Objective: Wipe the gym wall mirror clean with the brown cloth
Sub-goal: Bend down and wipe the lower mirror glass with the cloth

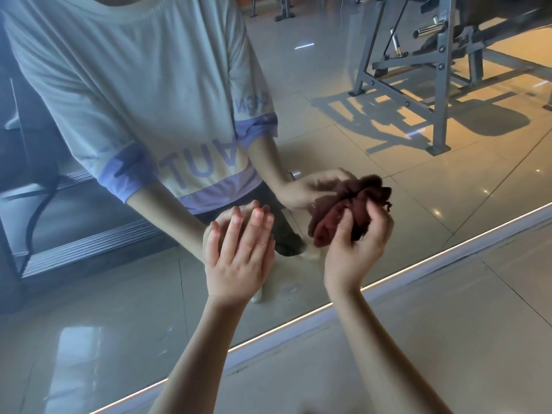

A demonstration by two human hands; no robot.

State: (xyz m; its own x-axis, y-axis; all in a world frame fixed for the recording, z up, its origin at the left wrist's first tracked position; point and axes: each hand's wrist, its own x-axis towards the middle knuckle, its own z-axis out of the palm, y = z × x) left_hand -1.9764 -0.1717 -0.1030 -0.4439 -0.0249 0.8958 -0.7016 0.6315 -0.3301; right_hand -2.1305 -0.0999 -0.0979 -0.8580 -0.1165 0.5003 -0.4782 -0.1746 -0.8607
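Head view: the right hand holds the brown cloth, with fingers and thumb curled around a bunched wad. The cloth has no clear long axis. Loose folds stand above and to the left of the grip, on the side facing the mirror.

The cloth meets its own reflection, so it is at the glass or just off it; actual contact cannot be confirmed. The left hand is flat with its fingers straight and spread. It holds nothing, and its fingertips meet their reflection on the glass just left of the cloth.

Controlling relation: the glass lies directly ahead of the cloth, and the right hand is the working hand.

Judged state: wiping position reached. The next stroke calls for the wad to be pressed flat against the glass.

Boundaries and clearance:
- The lit bottom frame strip runs diagonally from lower left to upper right, just below both hands. It marks the lower limit of travel, with the tiled floor beyond it.
- Open glass extends upward, left and right.
- The left hand blocks a leftward stroke at this height, so move it clear first or stroke upward and to the right.

Risk: a loosely bunched cloth may leave streaks.
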